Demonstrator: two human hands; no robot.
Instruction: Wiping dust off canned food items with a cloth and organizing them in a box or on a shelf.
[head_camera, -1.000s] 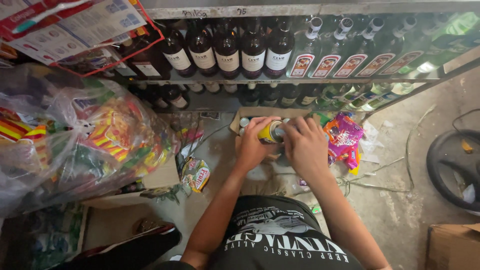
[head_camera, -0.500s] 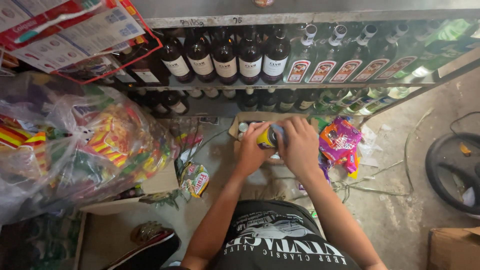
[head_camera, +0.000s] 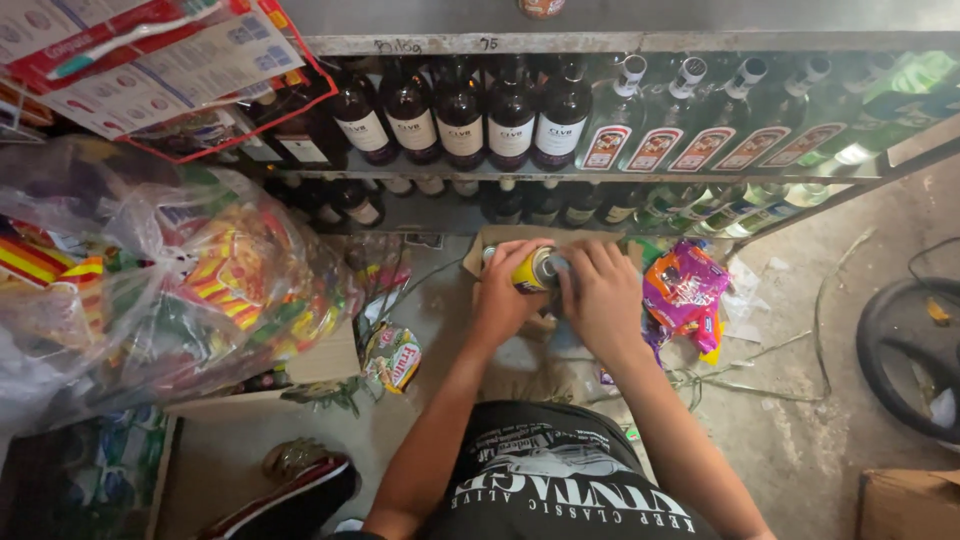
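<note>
From the head camera we see our left hand (head_camera: 505, 300) and right hand (head_camera: 600, 300) both closed around a yellow can (head_camera: 535, 270), held just above a flat piece of cardboard (head_camera: 490, 245) on the floor (head_camera: 800, 400) at the foot of the shelf (head_camera: 620, 172).

Dark bottles with white labels (head_camera: 460, 120) stand along the shelf's left part, and clear bottles with red-and-white labels (head_camera: 700, 130) along its right. A clear bag of bright snack packets (head_camera: 200, 300) bulges at the left. A purple and orange packet (head_camera: 685, 290) lies just right of our right hand, and a small green-and-white packet (head_camera: 392, 358) lies left of our left arm.

Half a second ago our hands sat on the can in the same way; nothing has shifted.

The floor is bare, littered concrete, with a dark steering wheel (head_camera: 905, 350) at the right.
</note>
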